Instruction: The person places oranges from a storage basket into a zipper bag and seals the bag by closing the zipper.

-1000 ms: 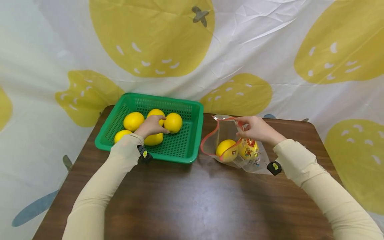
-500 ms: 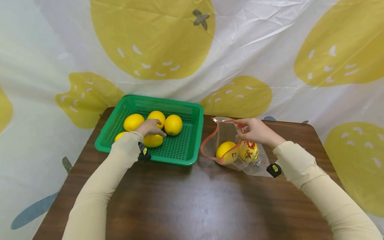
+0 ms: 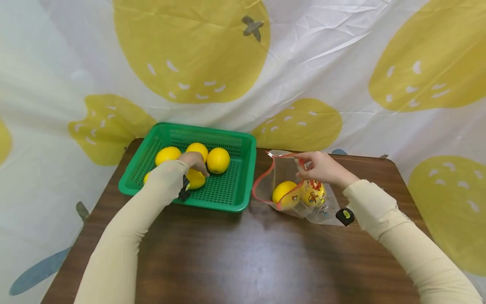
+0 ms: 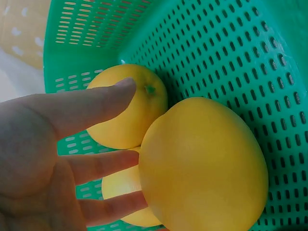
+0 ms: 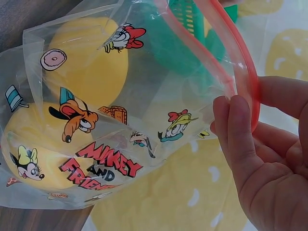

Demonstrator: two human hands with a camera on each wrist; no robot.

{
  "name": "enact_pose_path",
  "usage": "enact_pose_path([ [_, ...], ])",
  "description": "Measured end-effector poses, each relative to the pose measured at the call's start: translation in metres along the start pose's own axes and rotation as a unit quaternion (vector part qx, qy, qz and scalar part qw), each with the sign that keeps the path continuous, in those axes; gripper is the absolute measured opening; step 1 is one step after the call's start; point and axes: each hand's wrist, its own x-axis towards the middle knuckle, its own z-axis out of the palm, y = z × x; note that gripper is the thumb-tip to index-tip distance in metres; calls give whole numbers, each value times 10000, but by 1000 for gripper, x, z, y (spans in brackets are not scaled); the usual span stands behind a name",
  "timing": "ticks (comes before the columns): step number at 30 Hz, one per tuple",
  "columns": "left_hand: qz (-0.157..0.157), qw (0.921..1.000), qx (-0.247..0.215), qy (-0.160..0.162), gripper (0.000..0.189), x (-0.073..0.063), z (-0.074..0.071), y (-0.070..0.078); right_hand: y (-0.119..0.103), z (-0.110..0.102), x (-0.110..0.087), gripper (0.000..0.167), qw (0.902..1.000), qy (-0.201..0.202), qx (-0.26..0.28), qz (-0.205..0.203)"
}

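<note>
In the left centre of the head view, the left hand (image 3: 193, 161) is over a green basket (image 3: 249, 169) holding several yellow fruits, its thumb and fingers spread wide. The left wrist view shows the thumb stretched out across the upper fruit (image 4: 127, 115), while the fingertips pass out of sight behind the near fruit (image 4: 204, 163); whether they touch either one, I cannot tell. Another yellow fruit shows between and behind the fingers, at the bottom of that frame.

Right of centre in the head view, the right hand (image 3: 320, 168) pinches the red-edged mouth of a clear bag (image 3: 320, 214) between thumb and fingers. The mouth gapes toward the basket. Two yellow fruits lie inside the bag: the left fruit (image 3: 282, 192) near the mouth, the right fruit (image 3: 314, 194) behind the printed side. The right wrist view shows cartoon figures and red lettering on the film.

Basket and bag stand side by side on a dark brown counter (image 3: 243, 261). Pale sleeves (image 3: 114, 249) come in from the lower corners, and a white cloth (image 3: 322, 55) with large yellow fruit shapes hangs behind, across the upper frame.
</note>
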Motion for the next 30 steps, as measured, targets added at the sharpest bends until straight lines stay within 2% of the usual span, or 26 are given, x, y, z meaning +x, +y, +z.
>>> enact_pose_path([
  [5,-85,9997,118,-177,56,3,1,1,1,0,-1,57,9999,72,-147,-12],
  [15,-246,9991,135,-316,54,12,-2,-3,0,-1,0,52,10000,35,1,-32],
  [23,-392,9975,-201,-548,57,10,-3,-4,1,-1,0,55,10000,36,-3,-65],
  [24,-409,9971,-237,-591,58,16,-3,-6,1,-1,0,53,10000,31,0,-62],
  [26,-477,9965,-356,-590,56,14,-4,-4,0,-2,0,51,10000,16,-1,-39],
  [27,-505,9961,-365,-628,59,33,-1,-10,0,-2,0,51,10000,19,-18,-19],
  [30,-557,9957,-347,-654,59,42,1,-11,0,-3,-1,54,9999,55,-121,1],
])
